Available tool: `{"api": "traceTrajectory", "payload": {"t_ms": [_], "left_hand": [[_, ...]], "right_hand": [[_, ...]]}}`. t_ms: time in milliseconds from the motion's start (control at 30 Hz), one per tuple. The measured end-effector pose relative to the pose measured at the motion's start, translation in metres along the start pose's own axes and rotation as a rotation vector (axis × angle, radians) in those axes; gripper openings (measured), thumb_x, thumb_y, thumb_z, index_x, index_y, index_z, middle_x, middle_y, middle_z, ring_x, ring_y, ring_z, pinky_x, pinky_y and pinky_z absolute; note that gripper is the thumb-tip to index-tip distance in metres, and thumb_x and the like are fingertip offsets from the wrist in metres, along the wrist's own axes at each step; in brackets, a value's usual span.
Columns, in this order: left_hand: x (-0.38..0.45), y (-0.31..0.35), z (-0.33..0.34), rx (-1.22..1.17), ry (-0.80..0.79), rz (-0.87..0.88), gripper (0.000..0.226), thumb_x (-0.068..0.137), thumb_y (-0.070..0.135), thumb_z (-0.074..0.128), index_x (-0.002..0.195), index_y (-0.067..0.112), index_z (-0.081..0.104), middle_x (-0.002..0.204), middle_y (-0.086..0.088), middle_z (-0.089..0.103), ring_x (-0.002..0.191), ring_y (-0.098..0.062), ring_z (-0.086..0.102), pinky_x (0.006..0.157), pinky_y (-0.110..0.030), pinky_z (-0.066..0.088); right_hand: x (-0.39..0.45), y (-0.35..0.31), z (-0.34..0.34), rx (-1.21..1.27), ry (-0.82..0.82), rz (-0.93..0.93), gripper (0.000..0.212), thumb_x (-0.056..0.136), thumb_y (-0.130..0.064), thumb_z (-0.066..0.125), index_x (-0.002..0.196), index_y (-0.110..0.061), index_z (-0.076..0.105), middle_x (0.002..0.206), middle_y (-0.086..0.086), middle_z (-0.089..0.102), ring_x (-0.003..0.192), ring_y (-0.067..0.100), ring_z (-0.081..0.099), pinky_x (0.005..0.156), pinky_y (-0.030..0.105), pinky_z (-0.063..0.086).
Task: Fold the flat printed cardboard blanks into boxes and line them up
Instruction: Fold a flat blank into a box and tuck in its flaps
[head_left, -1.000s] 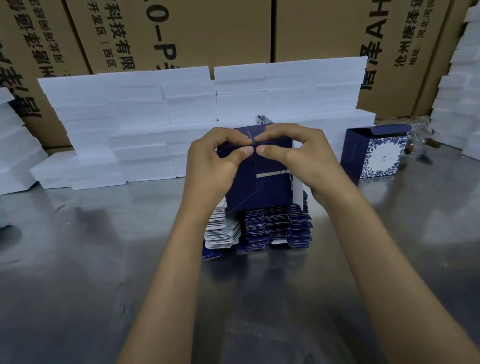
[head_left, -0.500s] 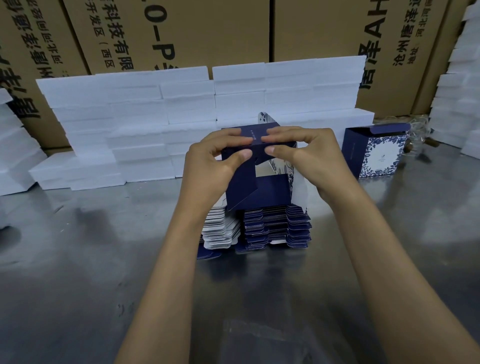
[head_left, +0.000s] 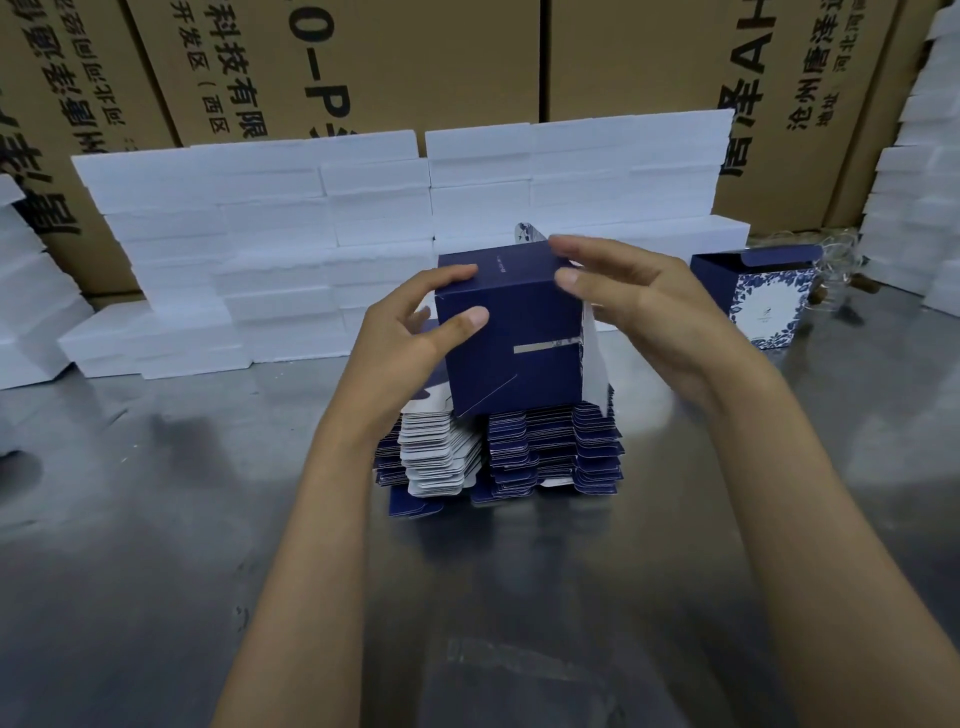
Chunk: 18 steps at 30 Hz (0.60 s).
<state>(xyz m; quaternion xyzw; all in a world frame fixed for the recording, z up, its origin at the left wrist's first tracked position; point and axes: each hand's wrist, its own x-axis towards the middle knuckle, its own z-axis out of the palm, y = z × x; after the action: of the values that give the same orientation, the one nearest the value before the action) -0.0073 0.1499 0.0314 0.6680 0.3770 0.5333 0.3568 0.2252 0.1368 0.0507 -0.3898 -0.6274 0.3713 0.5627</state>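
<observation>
Left grip pinching, right grip loosely spread.

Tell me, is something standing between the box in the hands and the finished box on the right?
Nothing visible. Between the held box and the finished box lies only bare metal table; the right hand is on that side.

Left hand grips navy box; right hand touches its corner

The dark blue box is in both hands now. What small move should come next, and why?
Probably carry the dark blue box to the right and set it beside the finished box on the metal table. Its near end looks closed and squared; the left hand grips its corner while the right hand touches its top edge, and the stack of flat blanks waits underneath.
</observation>
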Motion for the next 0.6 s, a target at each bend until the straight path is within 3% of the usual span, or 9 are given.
{"api": "traceTrajectory", "payload": {"t_ms": [133,200,267,333,400,500,600], "left_hand": [[-0.002,0.001,0.003,-0.012,0.018,0.0,0.029,0.092,0.03,0.072,0.119,0.041,0.066,0.114,0.023,0.07,0.102,-0.007,0.07,0.09,-0.054,0.058],[-0.001,0.001,0.005,-0.019,0.031,0.003,0.029,0.093,0.028,0.071,0.119,0.04,0.066,0.11,0.025,0.07,0.098,-0.003,0.071,0.085,-0.048,0.061],[-0.002,0.003,0.006,-0.02,0.033,-0.007,0.029,0.093,0.03,0.07,0.119,0.041,0.065,0.107,0.029,0.069,0.094,-0.001,0.071,0.068,-0.036,0.063],[-0.003,0.005,0.008,-0.026,0.029,-0.02,0.029,0.093,0.031,0.07,0.119,0.042,0.064,0.105,0.032,0.069,0.091,0.002,0.071,0.053,-0.023,0.055],[-0.003,0.006,0.009,-0.046,0.025,-0.027,0.03,0.093,0.029,0.071,0.12,0.04,0.064,0.104,0.03,0.07,0.09,0.0,0.071,0.054,-0.018,0.052],[-0.002,0.007,0.011,-0.08,0.017,-0.023,0.032,0.093,0.022,0.071,0.122,0.033,0.066,0.103,0.025,0.072,0.09,-0.005,0.072,0.064,-0.017,0.056],[-0.001,0.008,0.013,-0.08,0.029,-0.018,0.03,0.094,0.02,0.069,0.122,0.032,0.066,0.104,0.022,0.073,0.093,-0.009,0.073,0.066,-0.017,0.056]], "right_hand": [[0.001,0.008,-0.019,0.033,-0.095,0.11,0.05,0.099,-0.009,0.058,0.139,-0.04,0.059,0.145,-0.011,0.057,0.13,0.009,0.057,0.095,0.03,0.053],[0.0,0.016,-0.027,-0.028,-0.244,0.18,0.073,0.09,-0.009,0.066,0.149,-0.045,0.044,0.156,-0.01,0.045,0.138,0.015,0.051,0.101,0.036,0.049],[-0.003,0.022,-0.028,-0.083,-0.43,0.223,0.099,0.075,-0.023,0.082,0.153,-0.053,0.029,0.162,-0.013,0.035,0.143,0.017,0.045,0.113,0.044,0.042],[-0.003,0.025,-0.024,-0.105,-0.526,0.19,0.106,0.071,-0.031,0.089,0.153,-0.056,0.026,0.16,-0.016,0.037,0.142,0.015,0.046,0.116,0.046,0.039],[-0.001,0.026,-0.015,-0.111,-0.473,0.161,0.097,0.075,-0.034,0.089,0.15,-0.055,0.031,0.151,-0.02,0.048,0.132,0.007,0.056,0.109,0.036,0.046],[0.002,0.03,0.003,-0.209,-0.247,0.123,0.081,0.08,-0.041,0.084,0.148,-0.047,0.038,0.137,-0.021,0.06,0.118,-0.004,0.062,0.092,0.02,0.054],[0.005,0.037,0.016,-0.282,-0.08,0.066,0.066,0.088,-0.038,0.077,0.145,-0.037,0.043,0.129,-0.023,0.061,0.114,-0.006,0.06,0.091,0.018,0.053]]}}
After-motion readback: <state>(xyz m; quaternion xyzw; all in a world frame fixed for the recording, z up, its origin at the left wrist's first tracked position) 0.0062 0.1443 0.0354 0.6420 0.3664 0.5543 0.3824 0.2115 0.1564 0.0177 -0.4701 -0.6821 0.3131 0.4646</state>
